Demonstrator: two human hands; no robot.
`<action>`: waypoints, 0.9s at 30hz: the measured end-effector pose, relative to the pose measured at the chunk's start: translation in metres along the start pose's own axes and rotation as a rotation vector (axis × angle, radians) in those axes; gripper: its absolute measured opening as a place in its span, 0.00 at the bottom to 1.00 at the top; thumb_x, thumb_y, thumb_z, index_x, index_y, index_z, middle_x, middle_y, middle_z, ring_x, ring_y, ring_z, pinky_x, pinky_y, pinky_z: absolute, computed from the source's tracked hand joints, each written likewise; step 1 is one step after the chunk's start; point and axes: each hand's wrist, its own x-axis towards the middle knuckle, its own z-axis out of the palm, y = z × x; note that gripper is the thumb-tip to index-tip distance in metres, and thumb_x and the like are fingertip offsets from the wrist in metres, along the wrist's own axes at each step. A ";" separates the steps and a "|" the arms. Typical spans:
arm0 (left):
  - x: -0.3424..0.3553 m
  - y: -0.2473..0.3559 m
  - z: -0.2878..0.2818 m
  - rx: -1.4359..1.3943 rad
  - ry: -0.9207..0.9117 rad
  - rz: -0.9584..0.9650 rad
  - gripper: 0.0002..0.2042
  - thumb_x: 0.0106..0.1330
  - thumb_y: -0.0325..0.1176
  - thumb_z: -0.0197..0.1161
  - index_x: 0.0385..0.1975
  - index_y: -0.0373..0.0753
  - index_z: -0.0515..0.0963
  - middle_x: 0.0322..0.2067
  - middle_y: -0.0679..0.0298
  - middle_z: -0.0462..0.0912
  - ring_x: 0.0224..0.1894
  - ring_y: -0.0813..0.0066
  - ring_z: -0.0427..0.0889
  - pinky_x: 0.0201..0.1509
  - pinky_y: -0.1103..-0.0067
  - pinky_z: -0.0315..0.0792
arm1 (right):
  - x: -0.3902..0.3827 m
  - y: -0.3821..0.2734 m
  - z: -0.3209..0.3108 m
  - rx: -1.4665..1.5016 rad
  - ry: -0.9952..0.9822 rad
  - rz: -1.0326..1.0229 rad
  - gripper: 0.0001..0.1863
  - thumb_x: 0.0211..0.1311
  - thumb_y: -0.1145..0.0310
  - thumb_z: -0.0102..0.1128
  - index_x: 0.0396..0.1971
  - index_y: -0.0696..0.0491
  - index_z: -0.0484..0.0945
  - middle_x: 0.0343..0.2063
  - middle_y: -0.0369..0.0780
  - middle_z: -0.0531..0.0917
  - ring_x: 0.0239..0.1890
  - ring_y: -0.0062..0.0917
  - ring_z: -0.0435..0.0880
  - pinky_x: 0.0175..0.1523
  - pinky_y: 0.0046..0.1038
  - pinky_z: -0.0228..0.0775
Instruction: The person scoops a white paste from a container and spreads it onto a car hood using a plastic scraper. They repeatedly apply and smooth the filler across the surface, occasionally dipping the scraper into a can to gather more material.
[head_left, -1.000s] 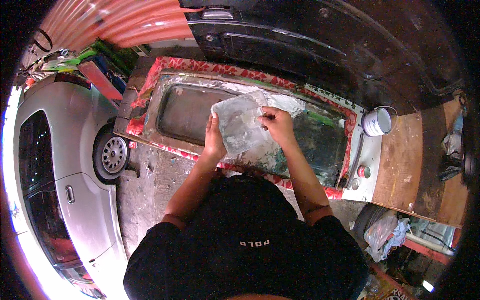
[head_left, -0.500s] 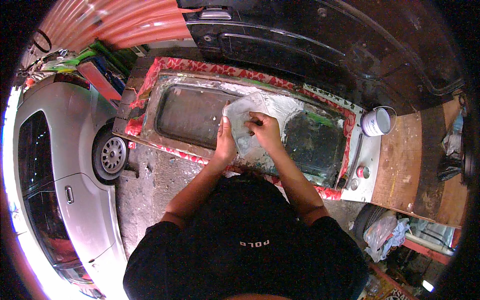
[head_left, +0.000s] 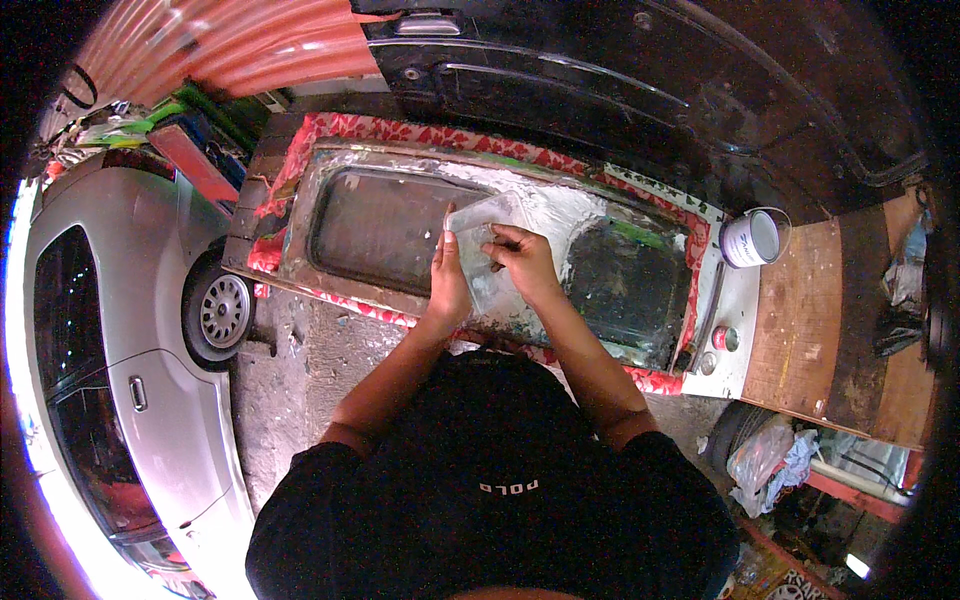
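Observation:
My left hand (head_left: 450, 280) grips the left edge of a pale, smeared flat sheet (head_left: 488, 213), its thumb along the near side. Over that sheet, my right hand (head_left: 528, 265) is closed with thumb and fingertips pinched; whatever they hold is too small to make out. Both hands are above the middle of a worn vehicle door panel (head_left: 300, 233) with two dark window-like sections. White filler paste (head_left: 572, 208) coats the strip between these sections, partly hidden by the sheet and my hands.
Red patterned cloth (head_left: 400, 132) shows around the panel. To the right stand a white pail (head_left: 749, 240) with a wire handle and a small red can (head_left: 725, 339), near a wooden board (head_left: 795, 320). A silver car (head_left: 150, 300) is at left, a black vehicle body (head_left: 600, 90) beyond.
My right hand has shifted slightly to the left over the sheet. The sheet appears a little more tilted, while my left hand keeps its hold.

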 end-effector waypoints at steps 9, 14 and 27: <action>-0.004 0.014 0.003 -0.184 -0.007 -0.004 0.28 0.74 0.51 0.37 0.67 0.39 0.53 0.56 0.56 0.69 0.56 0.65 0.71 0.60 0.71 0.67 | -0.001 0.010 -0.003 0.111 0.011 0.072 0.22 0.50 0.74 0.68 0.47 0.64 0.77 0.27 0.40 0.82 0.24 0.21 0.79 0.29 0.23 0.73; 0.010 0.005 -0.043 -0.436 -0.093 -0.129 0.32 0.70 0.58 0.38 0.65 0.41 0.55 0.58 0.56 0.67 0.58 0.60 0.70 0.61 0.65 0.65 | 0.010 0.009 -0.041 0.169 0.171 0.100 0.19 0.52 0.75 0.66 0.45 0.62 0.76 0.31 0.38 0.82 0.27 0.21 0.79 0.28 0.22 0.72; 0.023 -0.002 -0.131 -0.522 0.226 -0.243 0.31 0.69 0.59 0.39 0.63 0.43 0.60 0.60 0.59 0.66 0.61 0.56 0.66 0.62 0.60 0.63 | 0.091 0.086 -0.125 -0.267 0.400 0.074 0.17 0.54 0.69 0.65 0.44 0.57 0.77 0.28 0.38 0.83 0.25 0.23 0.81 0.28 0.24 0.71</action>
